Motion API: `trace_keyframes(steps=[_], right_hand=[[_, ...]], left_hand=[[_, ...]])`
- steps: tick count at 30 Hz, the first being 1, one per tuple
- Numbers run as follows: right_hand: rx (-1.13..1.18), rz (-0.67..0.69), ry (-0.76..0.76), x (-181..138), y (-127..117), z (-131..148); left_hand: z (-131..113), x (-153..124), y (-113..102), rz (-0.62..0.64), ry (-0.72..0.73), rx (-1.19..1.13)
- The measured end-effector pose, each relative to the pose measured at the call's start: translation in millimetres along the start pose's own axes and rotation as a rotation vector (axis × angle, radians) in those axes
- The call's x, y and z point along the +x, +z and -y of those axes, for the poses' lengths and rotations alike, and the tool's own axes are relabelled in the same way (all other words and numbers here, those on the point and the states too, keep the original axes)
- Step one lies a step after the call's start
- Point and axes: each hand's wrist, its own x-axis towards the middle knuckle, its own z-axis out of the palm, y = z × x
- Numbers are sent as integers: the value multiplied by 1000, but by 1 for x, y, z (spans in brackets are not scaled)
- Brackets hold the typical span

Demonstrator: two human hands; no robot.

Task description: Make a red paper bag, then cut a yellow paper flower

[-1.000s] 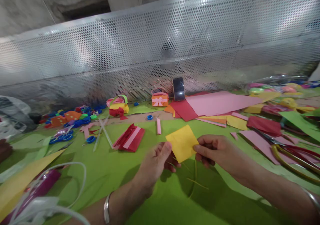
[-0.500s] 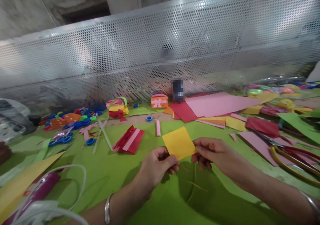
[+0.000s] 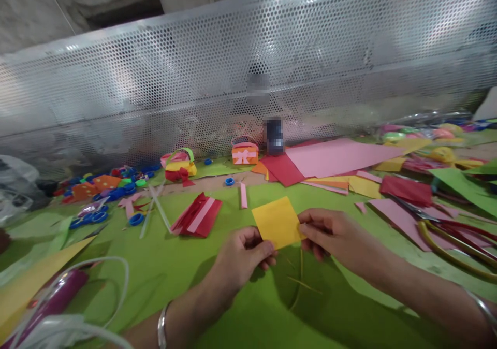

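Paper [image 3: 277, 222], left hand [image 3: 239, 256] now lower

Open lane on the green bench [image 3: 155, 274] between white cable [image 3: 126, 279] and left hand [image 3: 240, 258]; red folded paper [image 3: 205, 218] bounds its far end. Right of the right hand [image 3: 334, 232], scissors [image 3: 425, 216] obstruct sideways passage. Perforated panel [image 3: 194, 80] walls off the back.

A paper square [image 3: 277, 222] is hanging over the tabletop [image 3: 240, 325], between the left fingers [image 3: 264, 250] and right fingers [image 3: 315, 232]. Scissors [image 3: 432, 220] are lying on a paper sheet [image 3: 394, 222] to the right, a glue gun [image 3: 64, 292] to the left. Far behind, a paper bag [image 3: 245, 155] is sitting before a mesh wall [image 3: 217, 69].
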Motion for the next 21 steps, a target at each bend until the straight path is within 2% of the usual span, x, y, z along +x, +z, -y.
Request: trace_keyframes(steps=[21], right_hand=[[2, 9, -2, -2, 1, -3]], left_hand=[[5, 1, -3, 3, -4, 25]])
